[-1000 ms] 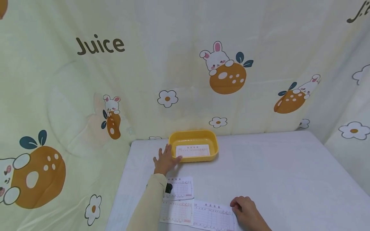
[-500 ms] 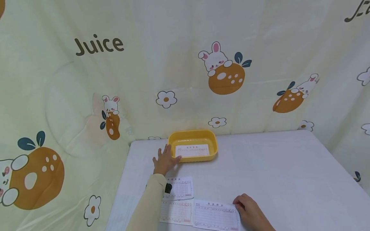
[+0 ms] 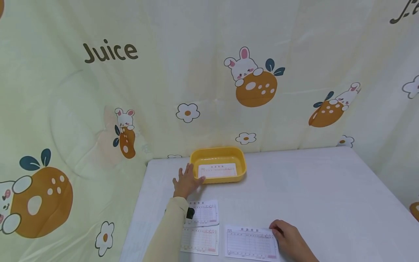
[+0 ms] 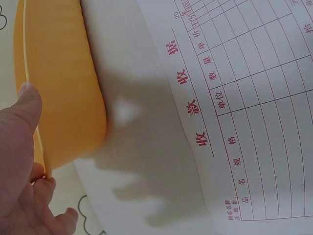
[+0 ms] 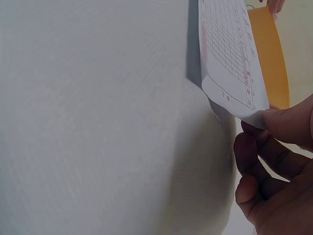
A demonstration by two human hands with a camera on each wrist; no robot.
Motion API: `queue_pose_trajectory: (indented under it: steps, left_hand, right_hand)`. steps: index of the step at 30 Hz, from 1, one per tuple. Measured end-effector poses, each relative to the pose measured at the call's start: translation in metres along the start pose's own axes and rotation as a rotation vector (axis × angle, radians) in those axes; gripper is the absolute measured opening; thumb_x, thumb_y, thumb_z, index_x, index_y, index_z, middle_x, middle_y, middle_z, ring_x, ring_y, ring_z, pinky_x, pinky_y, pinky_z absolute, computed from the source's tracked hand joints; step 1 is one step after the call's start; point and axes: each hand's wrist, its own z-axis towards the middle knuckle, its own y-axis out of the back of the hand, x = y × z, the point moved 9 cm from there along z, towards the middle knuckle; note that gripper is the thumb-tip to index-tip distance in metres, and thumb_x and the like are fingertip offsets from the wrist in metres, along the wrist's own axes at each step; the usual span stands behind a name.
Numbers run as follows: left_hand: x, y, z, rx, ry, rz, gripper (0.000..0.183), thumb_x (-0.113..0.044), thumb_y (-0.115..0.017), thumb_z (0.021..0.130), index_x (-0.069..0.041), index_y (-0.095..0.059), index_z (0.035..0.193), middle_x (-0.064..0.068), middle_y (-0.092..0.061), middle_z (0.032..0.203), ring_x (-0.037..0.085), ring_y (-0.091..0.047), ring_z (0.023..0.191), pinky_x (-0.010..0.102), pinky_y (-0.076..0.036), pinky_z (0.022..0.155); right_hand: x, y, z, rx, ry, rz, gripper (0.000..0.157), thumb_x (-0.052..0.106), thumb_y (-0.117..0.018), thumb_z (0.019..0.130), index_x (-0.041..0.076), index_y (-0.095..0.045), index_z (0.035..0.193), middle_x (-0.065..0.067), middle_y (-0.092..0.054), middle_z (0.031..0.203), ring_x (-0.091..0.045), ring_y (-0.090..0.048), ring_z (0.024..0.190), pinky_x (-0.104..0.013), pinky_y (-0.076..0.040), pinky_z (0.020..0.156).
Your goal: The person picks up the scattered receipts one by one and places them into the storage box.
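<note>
My right hand (image 3: 289, 238) pinches the upper right corner of a printed receipt sheet (image 3: 250, 243) between thumb and fingers. In the right wrist view that receipt (image 5: 232, 54) curves up off the tablecloth at the pinched end. At the back left, my left hand (image 3: 186, 183) grips the rim of a yellow plastic tray (image 3: 243, 171) at its near left corner; the left wrist view has the thumb (image 4: 29, 105) on the rim. Inside the tray lies another receipt (image 3: 217, 171). Two more sheets, an upper receipt (image 3: 206, 213) and a lower receipt (image 3: 200, 240), lie partly behind the left sleeve.
A table with a white cloth (image 3: 314, 193) stretches to the right of the tray. Behind it hangs a pale curtain (image 3: 183, 72) printed with rabbits, oranges and flowers, close to the tray's far side.
My right hand has slid to the right with its receipt, opening a gap between this sheet and the lower left one. The left hand and the tray stay in place.
</note>
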Motion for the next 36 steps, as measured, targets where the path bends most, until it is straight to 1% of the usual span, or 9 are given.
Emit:
queue_pose_trajectory:
  steps: [4, 12, 24, 30, 36]
  left_hand:
    - [0.0, 0.0, 0.0, -0.003, 0.001, 0.0, 0.09, -0.049, -0.072, 0.101, -0.011, -0.028, 0.17, 0.01, -0.024, 0.177, 0.043, -0.013, 0.162, 0.074, -0.013, 0.123]
    - [-0.001, 0.003, -0.002, 0.0, 0.001, -0.007, 0.09, -0.049, -0.072, 0.101, -0.011, -0.028, 0.17, 0.01, -0.024, 0.177, 0.043, -0.013, 0.162, 0.074, -0.012, 0.124]
    - [0.0, 0.002, 0.0, 0.0, -0.001, -0.014, 0.089, -0.048, -0.072, 0.101, -0.01, -0.029, 0.17, 0.011, -0.024, 0.177, 0.043, -0.013, 0.162, 0.075, -0.012, 0.123]
    - [0.001, 0.001, 0.001, 0.0, 0.006, -0.019, 0.09, -0.048, -0.072, 0.101, -0.011, -0.028, 0.17, 0.009, -0.023, 0.177, 0.042, -0.011, 0.162, 0.074, -0.011, 0.123]
    - [0.001, 0.0, 0.002, -0.002, 0.002, -0.012, 0.09, -0.048, -0.072, 0.101, -0.011, -0.028, 0.17, 0.009, -0.023, 0.177, 0.042, -0.012, 0.162, 0.073, -0.012, 0.124]
  right_hand:
    - [-0.002, 0.001, 0.0, 0.008, -0.023, 0.004, 0.018, -0.006, -0.064, 0.101, 0.011, -0.07, 0.098, 0.005, -0.065, 0.089, -0.014, -0.056, 0.081, -0.03, -0.051, 0.073]
    - [-0.001, 0.003, -0.001, 0.005, -0.022, 0.021, 0.018, -0.006, -0.064, 0.101, 0.011, -0.071, 0.098, 0.005, -0.066, 0.091, -0.014, -0.057, 0.082, -0.03, -0.052, 0.074]
    - [0.001, 0.006, 0.0, -0.01, -0.023, 0.025, 0.018, -0.007, -0.065, 0.1, 0.01, -0.071, 0.098, 0.005, -0.066, 0.09, -0.013, -0.057, 0.082, -0.029, -0.052, 0.076]
    - [0.002, 0.007, 0.004, -0.027, 0.01, 0.014, 0.018, -0.007, -0.065, 0.1, 0.009, -0.071, 0.099, 0.006, -0.066, 0.089, -0.012, -0.057, 0.082, -0.03, -0.053, 0.075]
    - [0.007, 0.013, 0.008, -0.06, 0.077, 0.023, 0.019, -0.009, -0.067, 0.097, 0.009, -0.071, 0.098, 0.006, -0.067, 0.09, -0.01, -0.059, 0.083, -0.03, -0.054, 0.078]
